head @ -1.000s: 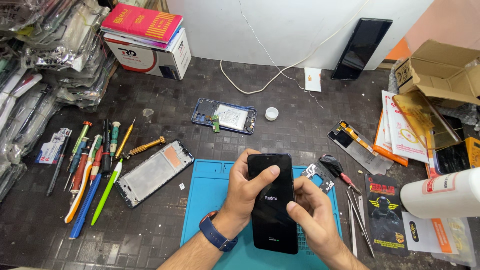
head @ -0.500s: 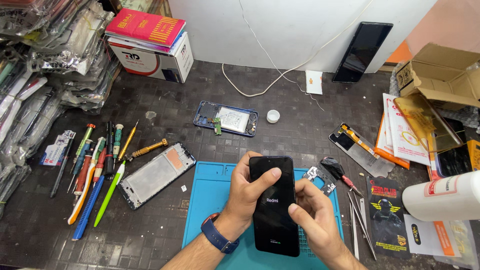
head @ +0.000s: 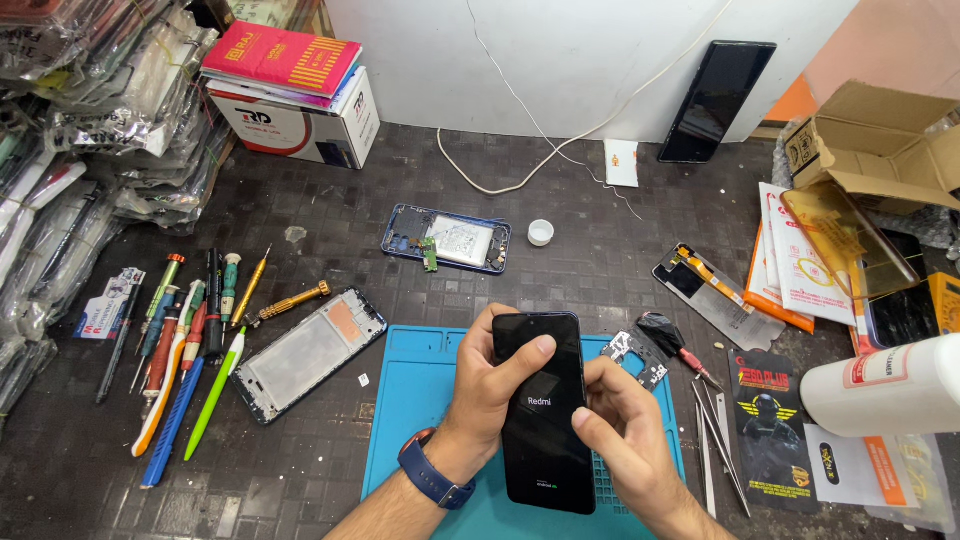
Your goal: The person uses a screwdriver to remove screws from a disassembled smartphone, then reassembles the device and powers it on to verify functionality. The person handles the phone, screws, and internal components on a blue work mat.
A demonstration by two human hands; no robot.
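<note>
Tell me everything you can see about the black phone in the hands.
The black phone is a slim, glossy slab with rounded corners, its dark screen facing up and lit only by small pale lettering. It is held lengthwise over the blue work mat. The left hand grips its left edge, thumb across the upper screen; the right hand grips the right edge. No cracks show.
</note>
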